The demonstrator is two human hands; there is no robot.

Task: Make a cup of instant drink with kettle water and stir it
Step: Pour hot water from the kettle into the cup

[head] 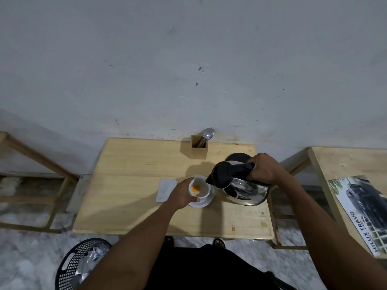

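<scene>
We see a shiny steel kettle with black lid tilted, spout toward a round white cup holding orange powder. At three o'clock of the cup, the right hand clenches the kettle's handle; at nine o'clock, the left hand wraps the cup.

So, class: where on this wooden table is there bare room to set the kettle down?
Free: the left half, left of the sachet, and the near strip in front of the saucer. Crowded: around the cup, kettle, black base and spoon holder.

The right hand tips a shiny steel kettle with black lid toward the white ceramic cup, which the left hand steadies on the pale wooden surface.
</scene>
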